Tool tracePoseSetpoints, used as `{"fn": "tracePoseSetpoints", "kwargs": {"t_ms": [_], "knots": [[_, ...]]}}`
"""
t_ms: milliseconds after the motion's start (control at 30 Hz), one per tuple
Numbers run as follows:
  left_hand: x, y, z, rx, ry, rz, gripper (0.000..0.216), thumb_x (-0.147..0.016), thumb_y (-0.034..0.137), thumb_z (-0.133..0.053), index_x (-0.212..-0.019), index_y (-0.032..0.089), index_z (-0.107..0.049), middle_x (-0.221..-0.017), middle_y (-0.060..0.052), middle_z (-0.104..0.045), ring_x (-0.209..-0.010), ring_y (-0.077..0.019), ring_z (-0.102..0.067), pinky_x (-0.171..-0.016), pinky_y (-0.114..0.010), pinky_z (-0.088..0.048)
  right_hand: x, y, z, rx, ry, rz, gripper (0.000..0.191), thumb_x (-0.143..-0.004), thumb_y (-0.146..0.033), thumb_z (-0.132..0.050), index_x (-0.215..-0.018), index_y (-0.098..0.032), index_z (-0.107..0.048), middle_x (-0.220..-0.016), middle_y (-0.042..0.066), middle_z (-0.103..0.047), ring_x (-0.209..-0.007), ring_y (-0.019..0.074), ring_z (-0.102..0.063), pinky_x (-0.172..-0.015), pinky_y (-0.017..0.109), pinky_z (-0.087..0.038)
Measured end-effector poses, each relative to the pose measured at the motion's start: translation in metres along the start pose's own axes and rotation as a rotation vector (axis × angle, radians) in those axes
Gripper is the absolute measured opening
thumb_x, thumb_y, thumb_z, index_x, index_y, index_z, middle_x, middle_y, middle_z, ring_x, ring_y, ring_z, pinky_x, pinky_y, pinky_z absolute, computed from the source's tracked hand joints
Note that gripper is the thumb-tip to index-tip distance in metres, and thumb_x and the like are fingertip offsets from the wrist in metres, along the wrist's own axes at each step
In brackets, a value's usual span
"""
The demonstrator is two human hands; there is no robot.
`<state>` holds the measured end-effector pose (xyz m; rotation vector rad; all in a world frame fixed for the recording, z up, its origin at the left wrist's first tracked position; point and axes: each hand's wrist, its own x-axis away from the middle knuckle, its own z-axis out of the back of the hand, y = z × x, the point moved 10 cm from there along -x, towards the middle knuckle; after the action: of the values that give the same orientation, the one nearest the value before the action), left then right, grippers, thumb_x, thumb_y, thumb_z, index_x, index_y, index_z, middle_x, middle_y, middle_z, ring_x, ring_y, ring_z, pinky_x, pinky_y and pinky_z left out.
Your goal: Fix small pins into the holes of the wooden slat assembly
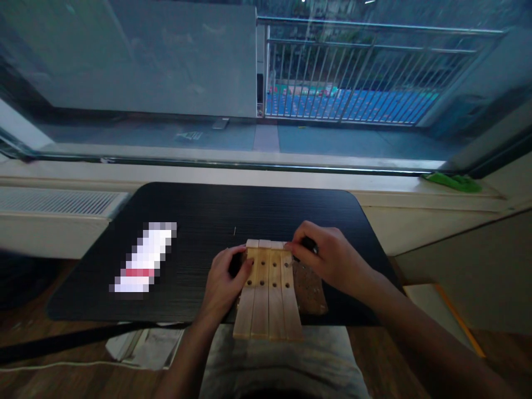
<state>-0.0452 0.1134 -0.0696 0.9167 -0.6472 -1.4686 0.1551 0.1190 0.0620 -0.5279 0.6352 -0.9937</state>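
Observation:
Several light wooden slats point(268, 291) with drilled holes lie side by side on the near edge of a black table point(199, 221), jutting over it toward me. My left hand point(226, 282) grips the left edge of the slats, fingers curled round it. My right hand point(328, 257) pinches something dark and small at the top right corner of the slats; I cannot make out what it is. A brown, speckled flat piece point(310, 291) lies under the slats on the right.
A blurred white and red item point(145, 257) lies on the table's left half. A tiny pin-like thing point(235, 231) sits behind the slats. Beyond the table run a radiator point(58, 202), a window sill and a large window. A green cloth point(455, 182) rests on the sill.

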Motion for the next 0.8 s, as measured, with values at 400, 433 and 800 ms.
{"fn": "tracePoseSetpoints", "kwargs": {"t_ms": [400,433,800], "knots": [[0.002,0.002,0.002,-0.005,0.015,0.002,0.034,-0.084,0.047,-0.061,-0.107,0.023,-0.071,-0.109,-0.008,-0.074,-0.109,-0.0285,-0.065,-0.102,-0.047,-0.050,0.002,0.018,-0.008,0.052,-0.014,-0.069,0.019,-0.093,-0.031,-0.055,-0.077,-0.021,-0.055,-0.063,-0.003,-0.057,-0.055,0.0102,-0.048,-0.056,0.026,-0.033],[0.002,0.002,0.002,-0.005,0.015,0.004,0.034,-0.084,0.047,-0.061,-0.106,0.023,-0.071,-0.109,-0.008,-0.074,-0.109,-0.0286,-0.065,-0.102,-0.047,-0.050,0.003,0.017,-0.008,0.055,-0.028,-0.068,0.019,-0.093,-0.030,-0.055,-0.078,-0.020,-0.055,-0.064,-0.003,-0.058,-0.055,0.0102,-0.048,-0.056,0.026,-0.033],[0.001,0.000,0.001,-0.001,0.010,0.014,0.037,-0.084,0.049,-0.061,-0.107,0.022,-0.071,-0.108,-0.009,-0.074,-0.107,-0.0288,-0.065,-0.101,-0.048,-0.050,0.000,-0.008,-0.018,0.454,-0.317,0.107,0.021,-0.100,-0.031,-0.057,-0.086,-0.017,-0.063,-0.082,0.003,-0.066,-0.065,0.0126,-0.054,-0.058,0.028,-0.026]]}}
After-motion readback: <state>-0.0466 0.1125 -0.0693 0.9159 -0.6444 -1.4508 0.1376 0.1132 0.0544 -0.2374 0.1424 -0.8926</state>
